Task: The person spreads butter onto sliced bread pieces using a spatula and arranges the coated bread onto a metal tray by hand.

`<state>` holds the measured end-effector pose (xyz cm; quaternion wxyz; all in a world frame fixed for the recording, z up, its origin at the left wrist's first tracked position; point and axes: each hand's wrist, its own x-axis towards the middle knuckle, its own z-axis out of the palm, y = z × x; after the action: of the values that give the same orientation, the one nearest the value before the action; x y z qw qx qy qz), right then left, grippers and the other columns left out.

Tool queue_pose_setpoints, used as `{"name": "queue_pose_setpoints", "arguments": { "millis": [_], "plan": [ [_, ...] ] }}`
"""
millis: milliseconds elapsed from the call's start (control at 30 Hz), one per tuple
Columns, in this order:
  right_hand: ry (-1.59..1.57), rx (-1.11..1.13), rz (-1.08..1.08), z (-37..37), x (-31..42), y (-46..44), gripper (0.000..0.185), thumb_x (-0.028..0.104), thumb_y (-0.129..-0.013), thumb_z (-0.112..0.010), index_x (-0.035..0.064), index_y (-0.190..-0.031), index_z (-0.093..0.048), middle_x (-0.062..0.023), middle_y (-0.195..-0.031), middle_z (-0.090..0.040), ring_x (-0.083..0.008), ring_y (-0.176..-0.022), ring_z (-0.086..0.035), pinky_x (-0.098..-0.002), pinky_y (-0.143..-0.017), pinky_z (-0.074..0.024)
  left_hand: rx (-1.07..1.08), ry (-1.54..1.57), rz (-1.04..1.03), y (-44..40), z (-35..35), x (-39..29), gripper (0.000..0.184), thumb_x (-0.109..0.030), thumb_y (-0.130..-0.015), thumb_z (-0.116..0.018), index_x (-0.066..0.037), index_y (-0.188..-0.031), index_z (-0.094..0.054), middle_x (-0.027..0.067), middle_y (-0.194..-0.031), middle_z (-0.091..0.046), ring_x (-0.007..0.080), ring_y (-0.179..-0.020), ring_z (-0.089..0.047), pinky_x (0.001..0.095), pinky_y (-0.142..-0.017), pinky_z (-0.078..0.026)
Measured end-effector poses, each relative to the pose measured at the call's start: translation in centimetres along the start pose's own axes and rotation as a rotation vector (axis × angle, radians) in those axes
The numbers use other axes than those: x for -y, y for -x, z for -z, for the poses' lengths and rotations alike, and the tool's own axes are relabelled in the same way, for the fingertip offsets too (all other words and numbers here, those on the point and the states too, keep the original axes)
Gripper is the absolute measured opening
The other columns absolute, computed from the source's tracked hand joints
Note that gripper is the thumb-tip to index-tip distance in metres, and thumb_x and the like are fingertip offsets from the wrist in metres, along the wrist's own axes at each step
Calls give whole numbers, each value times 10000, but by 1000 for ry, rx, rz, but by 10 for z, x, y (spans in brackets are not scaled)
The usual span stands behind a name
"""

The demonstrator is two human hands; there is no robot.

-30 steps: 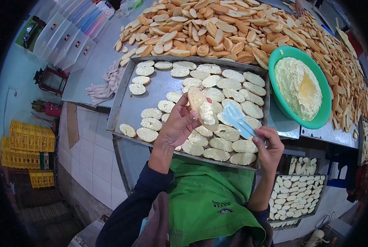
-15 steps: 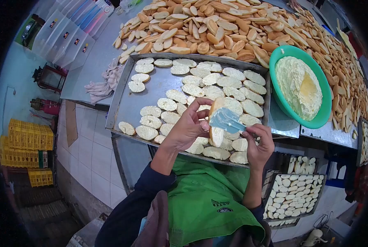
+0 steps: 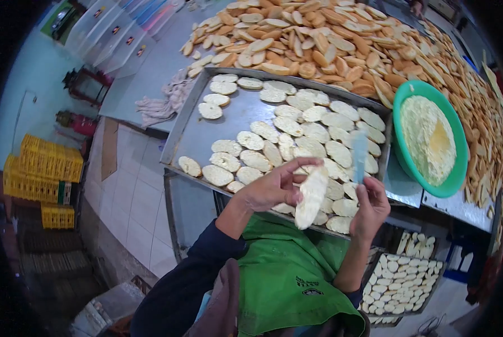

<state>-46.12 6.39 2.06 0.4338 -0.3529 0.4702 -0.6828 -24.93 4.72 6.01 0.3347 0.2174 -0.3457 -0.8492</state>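
Observation:
My left hand grips a long slice of bread above the near part of a metal tray. Pale cream covers the face of the slice turned up to me. A light blue spatula, blurred by motion, points upward from my right hand, whose fingers close round its handle. The blade is a short way to the right of the bread, apart from it. Cream-coated bread slices lie in rows in the tray under both hands.
Right of the tray stands a green bowl of pale cream. Behind them spreads a large heap of cut bread. A cloth lies at the left. Below right are more filled trays; yellow crates stand far left.
The spatula has come off the bread and swung upright to the right. My left hand has turned the slice so its coated face shows. The whole view has shifted a little.

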Motion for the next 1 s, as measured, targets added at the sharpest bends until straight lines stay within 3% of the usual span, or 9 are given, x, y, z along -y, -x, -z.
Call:
{"name": "queue_pose_setpoints", "arguments": {
  "millis": [33,100,233,333,400,600,833,1000],
  "plan": [
    [-78,-5,-90,8,-4,0,197,-112,-728,-572,-38,-910,-581,-73,-948,-547,-115,-828,-535,-217,-736,-446,-125,-41,-86,5,9,-4,732,-90,-708,-685,-119,-1308,-268,77,-1077,-503,141,-934,-539,270,-760,-488],
    [-90,-31,-103,21,-13,-2,218,-35,-784,-568,-14,-1001,-558,-31,-849,-577,-79,-760,-517,-180,-654,-411,-298,-140,-202,21,44,-16,731,-117,-758,-641,-169,-1346,-209,75,-1139,-470,192,-976,-529,351,-787,-498],
    [-125,-50,-105,29,-10,-6,218,9,-804,-571,-20,-1017,-539,-40,-825,-577,-76,-688,-487,-189,-627,-396,-803,-322,-372,61,114,-61,595,-77,-810,-575,-177,-1300,-252,100,-1099,-492,213,-979,-533,377,-772,-508],
    [-151,-53,-130,31,-10,-8,203,14,-811,-565,-21,-1009,-537,-43,-832,-577,-77,-691,-489,-192,-628,-399,-949,-441,-369,87,158,-87,547,-87,-792,-607,-147,-1239,-297,108,-1070,-503,191,-949,-537,351,-745,-514],
    [-153,-56,-132,31,-10,-8,198,19,-814,-562,-22,-1006,-534,-46,-839,-577,-77,-691,-490,-193,-628,-401,-1145,-516,-217,101,190,-93,500,-99,-768,-642,-121,-1164,-338,112,-1033,-513,163,-897,-546,325,-706,-520],
    [-115,-40,-126,33,-9,-6,207,21,-812,-566,-25,-1011,-531,-48,-847,-580,-75,-693,-490,-190,-624,-400,-1243,-513,-42,119,242,-90,514,-103,-753,-661,-108,-1147,-331,99,-882,-557,152,-735,-580,298,-630,-528],
    [-127,-63,-122,29,-7,-8,221,30,-774,-619,-18,-982,-561,-29,-811,-583,-61,-673,-496,-174,-589,-387,-1075,-485,-63,104,208,-104,512,-104,-745,-670,-93,-1137,-340,99,-849,-570,145,-716,-584,280,-607,-523],
    [-100,-36,-133,22,-6,-4,196,34,-807,-579,-14,-995,-547,-39,-828,-573,-76,-694,-484,-196,-621,-390,-1031,-812,-208,39,207,-120,437,-80,-721,-688,-70,-1027,-375,103,-764,-598,118,-616,-581,225,-507,-496]
  ]
}}
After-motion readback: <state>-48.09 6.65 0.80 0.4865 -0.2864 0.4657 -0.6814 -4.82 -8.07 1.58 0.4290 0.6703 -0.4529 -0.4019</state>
